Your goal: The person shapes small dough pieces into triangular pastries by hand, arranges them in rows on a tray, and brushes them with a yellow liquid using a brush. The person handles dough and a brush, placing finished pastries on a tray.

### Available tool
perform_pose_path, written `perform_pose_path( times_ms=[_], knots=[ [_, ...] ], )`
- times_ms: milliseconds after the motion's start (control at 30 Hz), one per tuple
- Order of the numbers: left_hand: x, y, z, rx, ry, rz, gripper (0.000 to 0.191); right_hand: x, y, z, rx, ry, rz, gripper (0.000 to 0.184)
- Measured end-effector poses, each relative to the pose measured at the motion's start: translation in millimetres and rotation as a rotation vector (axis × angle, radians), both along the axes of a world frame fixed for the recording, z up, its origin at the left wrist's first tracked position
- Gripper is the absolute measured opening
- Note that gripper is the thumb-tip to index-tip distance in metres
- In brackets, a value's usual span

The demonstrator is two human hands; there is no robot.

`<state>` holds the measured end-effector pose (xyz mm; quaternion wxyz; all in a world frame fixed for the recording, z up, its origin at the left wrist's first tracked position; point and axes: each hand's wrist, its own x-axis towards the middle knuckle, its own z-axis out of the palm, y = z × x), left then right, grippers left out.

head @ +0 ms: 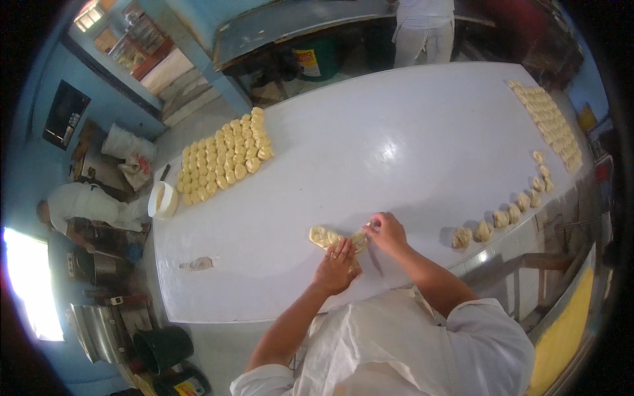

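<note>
A flat, patterned piece of dough (323, 237) lies on the white table near its front edge. My left hand (337, 267) rests on it with fingers extended and close together. Just to the right, my right hand (388, 234) pinches a strip of the dough (360, 237) between thumb and fingers, slightly raised. Part of the dough is hidden under my left hand. A thin dark blade-like thing (375, 262) lies below my right hand. Several shaped dough pieces (501, 218) form a curved line along the table edge to the right.
Rows of dough balls (223, 153) cover the table's left part, beside a white tub (163, 200) and a dark-handled tool (165, 172). More dough rows (547, 123) lie far right. One person (425, 29) stands beyond the table; another (94, 208) bends at the left.
</note>
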<state>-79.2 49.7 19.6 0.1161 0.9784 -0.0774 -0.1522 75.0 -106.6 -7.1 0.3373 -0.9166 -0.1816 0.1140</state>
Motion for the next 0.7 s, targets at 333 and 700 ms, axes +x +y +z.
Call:
perform_pose_path(
  times_ms=[333, 700],
  knots=[
    [10.7, 27.9, -4.2, -0.33, -0.113, 0.079, 0.063, -62.3, -17.6, 31.8, 0.106, -0.067, 0.458, 0.014],
    [-0.5, 24.3, -5.7, -0.333, -0.184, 0.151, 0.056, -93.1, -26.5, 11.0, -0.071, -0.354, 0.649, 0.015]
  ],
)
